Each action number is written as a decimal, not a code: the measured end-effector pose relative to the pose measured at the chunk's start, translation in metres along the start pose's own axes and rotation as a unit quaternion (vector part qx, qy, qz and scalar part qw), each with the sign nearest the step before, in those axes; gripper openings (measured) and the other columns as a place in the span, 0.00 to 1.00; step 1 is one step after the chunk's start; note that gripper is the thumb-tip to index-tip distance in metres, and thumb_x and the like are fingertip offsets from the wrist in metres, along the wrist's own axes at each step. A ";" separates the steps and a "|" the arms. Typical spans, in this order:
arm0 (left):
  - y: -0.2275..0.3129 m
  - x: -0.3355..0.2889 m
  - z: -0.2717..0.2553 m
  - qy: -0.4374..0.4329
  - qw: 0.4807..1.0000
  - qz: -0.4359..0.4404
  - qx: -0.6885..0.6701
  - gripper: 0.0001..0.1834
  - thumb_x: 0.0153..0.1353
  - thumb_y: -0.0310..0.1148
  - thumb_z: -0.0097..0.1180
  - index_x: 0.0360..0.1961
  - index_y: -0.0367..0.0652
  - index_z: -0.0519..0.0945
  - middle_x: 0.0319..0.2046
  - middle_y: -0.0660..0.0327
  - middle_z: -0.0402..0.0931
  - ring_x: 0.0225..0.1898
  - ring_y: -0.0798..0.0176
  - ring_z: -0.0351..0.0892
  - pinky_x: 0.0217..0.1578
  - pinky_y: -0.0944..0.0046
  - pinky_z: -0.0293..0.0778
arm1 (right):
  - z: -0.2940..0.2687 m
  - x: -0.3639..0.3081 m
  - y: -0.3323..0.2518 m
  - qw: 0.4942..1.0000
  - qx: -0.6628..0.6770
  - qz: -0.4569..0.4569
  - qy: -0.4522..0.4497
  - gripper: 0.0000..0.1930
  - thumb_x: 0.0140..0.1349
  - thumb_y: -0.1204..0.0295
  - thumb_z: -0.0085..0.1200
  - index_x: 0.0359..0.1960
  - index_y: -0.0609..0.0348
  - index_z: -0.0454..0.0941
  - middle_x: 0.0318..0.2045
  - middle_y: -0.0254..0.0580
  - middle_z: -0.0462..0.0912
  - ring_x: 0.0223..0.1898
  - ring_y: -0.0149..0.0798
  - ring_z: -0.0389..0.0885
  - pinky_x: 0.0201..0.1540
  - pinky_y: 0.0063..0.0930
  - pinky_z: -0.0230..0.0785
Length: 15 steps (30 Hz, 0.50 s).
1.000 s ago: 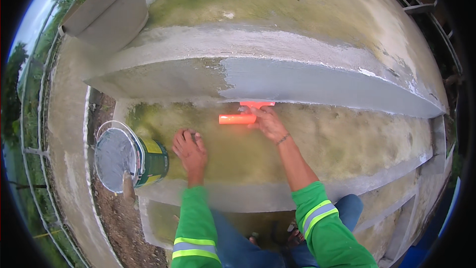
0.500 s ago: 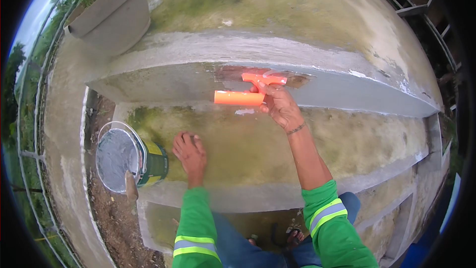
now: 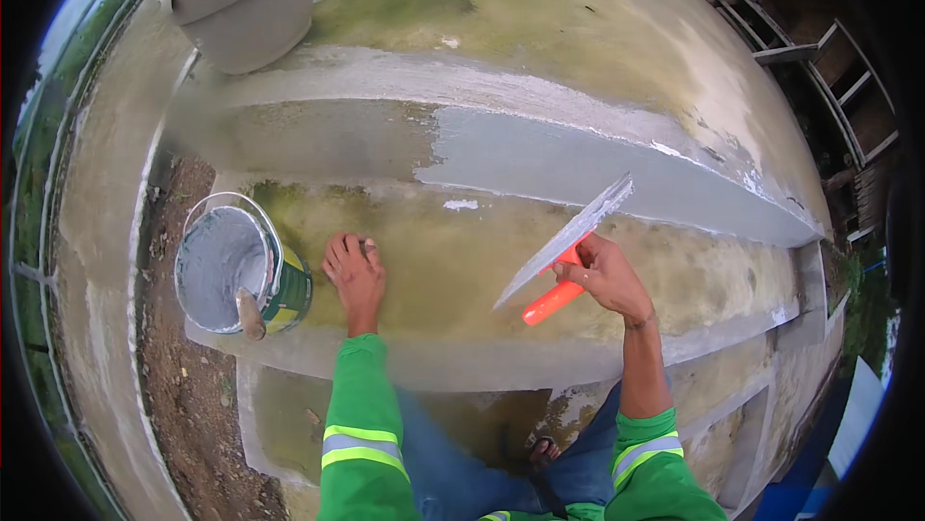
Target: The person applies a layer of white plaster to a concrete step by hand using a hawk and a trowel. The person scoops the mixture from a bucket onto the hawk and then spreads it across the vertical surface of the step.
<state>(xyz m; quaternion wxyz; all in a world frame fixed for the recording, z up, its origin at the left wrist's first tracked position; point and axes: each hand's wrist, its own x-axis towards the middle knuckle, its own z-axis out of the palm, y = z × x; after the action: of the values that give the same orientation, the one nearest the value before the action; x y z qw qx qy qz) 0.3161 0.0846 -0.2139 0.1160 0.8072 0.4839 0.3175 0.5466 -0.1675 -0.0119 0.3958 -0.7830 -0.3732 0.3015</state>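
A plastering trowel with an orange handle (image 3: 549,304) is gripped in my right hand (image 3: 614,280). Its metal blade (image 3: 568,240), smeared with grey paste, is tilted edge-up above the step tread, apart from the riser. Wet grey coating covers the riser (image 3: 578,157) from its middle to the right end; the part further left is bare and brownish. My left hand (image 3: 355,275) rests on the mossy tread (image 3: 438,280), fingers slightly bent and apart, holding nothing. Left of it stands a green and yellow bucket (image 3: 292,290) with grey paste inside and a tool's wooden handle (image 3: 250,314) leaning out over the rim.
A large grey planter (image 3: 246,15) stands on the upper level at the far left. Bare soil (image 3: 188,357) runs along the steps' left side, beside a concrete border. Metal railings (image 3: 838,88) line the right edge. A small grey blob (image 3: 461,204) lies on the tread.
My right hand has drawn the trowel off the riser, toward me and to the right, turning its blade up. The patch it covered now shows grey. My left hand stays on the tread.
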 end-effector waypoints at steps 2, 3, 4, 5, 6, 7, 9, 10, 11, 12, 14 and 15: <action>-0.003 0.003 -0.002 -0.010 1.000 -0.005 0.000 0.11 0.67 0.38 0.48 0.45 0.45 0.73 0.51 0.53 0.68 0.59 0.47 0.64 0.58 0.46 0.57 | 0.008 0.007 -0.003 0.992 -0.119 -0.038 0.001 0.15 0.57 0.65 0.62 0.42 0.61 0.82 0.33 0.46 0.85 0.36 0.46 0.83 0.37 0.35 0.71; -0.005 0.003 -0.002 -0.019 1.000 -0.008 -0.002 0.11 0.68 0.38 0.47 0.46 0.46 0.73 0.53 0.53 0.68 0.60 0.47 0.63 0.58 0.45 0.56 | 0.012 0.013 -0.006 0.969 -0.235 -0.077 0.005 0.15 0.56 0.64 0.62 0.42 0.57 0.82 0.34 0.49 0.85 0.36 0.50 0.82 0.38 0.39 0.72; -0.008 0.001 -0.003 -0.019 1.000 -0.012 0.001 0.11 0.68 0.38 0.47 0.46 0.46 0.73 0.53 0.53 0.68 0.60 0.47 0.63 0.58 0.45 0.56 | 0.019 0.025 -0.001 0.969 -0.235 -0.078 0.000 0.15 0.56 0.64 0.62 0.42 0.57 0.82 0.34 0.49 0.85 0.36 0.50 0.82 0.38 0.39 0.72; -0.007 0.000 0.000 0.000 1.000 -0.006 0.002 0.10 0.67 0.38 0.48 0.44 0.45 0.73 0.51 0.53 0.68 0.59 0.47 0.63 0.58 0.45 0.57 | 0.024 0.041 0.012 0.951 -0.297 -0.078 -0.018 0.15 0.55 0.63 0.63 0.42 0.55 0.83 0.35 0.49 0.85 0.37 0.53 0.81 0.40 0.42 0.72; -0.010 0.001 0.000 0.022 1.000 0.001 0.007 0.09 0.66 0.37 0.50 0.42 0.44 0.73 0.50 0.53 0.68 0.59 0.48 0.64 0.58 0.45 0.57 | 0.033 0.058 0.023 0.931 -0.355 -0.081 -0.037 0.15 0.54 0.63 0.63 0.43 0.53 0.84 0.36 0.50 0.85 0.39 0.56 0.80 0.42 0.46 0.72; -0.009 -0.001 0.002 0.018 1.000 -0.003 0.008 0.09 0.66 0.37 0.50 0.42 0.44 0.73 0.50 0.53 0.68 0.59 0.48 0.64 0.58 0.45 0.57 | 0.038 0.072 0.032 0.930 -0.355 -0.078 -0.042 0.15 0.54 0.63 0.63 0.43 0.53 0.84 0.36 0.50 0.85 0.39 0.56 0.80 0.42 0.46 0.72; -0.005 0.001 0.001 0.013 1.000 0.004 -0.013 0.09 0.67 0.37 0.49 0.42 0.44 0.73 0.50 0.53 0.68 0.59 0.48 0.64 0.58 0.44 0.57 | 0.047 0.101 0.041 0.941 -0.330 -0.058 -0.051 0.17 0.54 0.59 0.65 0.43 0.52 0.85 0.38 0.52 0.85 0.42 0.55 0.81 0.46 0.46 0.72; -0.003 0.002 0.002 0.010 1.000 0.001 -0.011 0.09 0.67 0.37 0.49 0.42 0.44 0.73 0.50 0.53 0.68 0.59 0.48 0.64 0.58 0.44 0.57 | 0.050 0.115 0.042 0.941 -0.330 -0.057 -0.054 0.17 0.54 0.59 0.65 0.43 0.52 0.85 0.38 0.52 0.85 0.42 0.55 0.81 0.46 0.46 0.72; -0.003 0.002 0.002 0.012 1.000 0.000 -0.014 0.09 0.67 0.37 0.50 0.42 0.44 0.73 0.50 0.53 0.68 0.59 0.47 0.64 0.58 0.44 0.56 | 0.057 0.130 0.043 0.930 -0.354 -0.080 -0.063 0.18 0.53 0.57 0.66 0.43 0.52 0.85 0.38 0.52 0.85 0.43 0.54 0.81 0.47 0.45 0.72; -0.003 0.002 0.001 0.015 1.000 0.001 -0.017 0.10 0.67 0.37 0.50 0.42 0.44 0.73 0.50 0.53 0.68 0.59 0.47 0.64 0.58 0.44 0.56 | 0.063 0.143 0.043 0.918 -0.377 -0.105 -0.069 0.19 0.53 0.55 0.67 0.43 0.51 0.86 0.39 0.52 0.85 0.43 0.53 0.82 0.48 0.45 0.72; -0.004 0.002 0.000 0.011 1.000 -0.003 -0.012 0.09 0.67 0.37 0.50 0.42 0.44 0.73 0.50 0.53 0.68 0.59 0.47 0.63 0.58 0.44 0.56 | 0.076 0.165 0.046 0.910 -0.392 -0.105 -0.079 0.20 0.52 0.53 0.67 0.43 0.50 0.86 0.39 0.50 0.85 0.44 0.52 0.82 0.49 0.45 0.73; -0.004 0.002 0.001 0.010 1.000 -0.004 -0.010 0.09 0.67 0.37 0.50 0.42 0.44 0.73 0.50 0.52 0.68 0.59 0.47 0.63 0.58 0.44 0.56 | 0.081 0.173 0.048 0.902 -0.410 -0.106 -0.084 0.21 0.51 0.51 0.68 0.43 0.48 0.86 0.38 0.49 0.85 0.44 0.51 0.82 0.49 0.45 0.73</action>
<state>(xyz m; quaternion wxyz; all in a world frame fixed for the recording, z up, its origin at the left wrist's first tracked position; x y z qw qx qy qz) 0.3141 0.0883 -0.2159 0.1207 0.8008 0.4849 0.3301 0.5945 -0.0129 -0.1239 0.0363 -0.8036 -0.5767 0.1426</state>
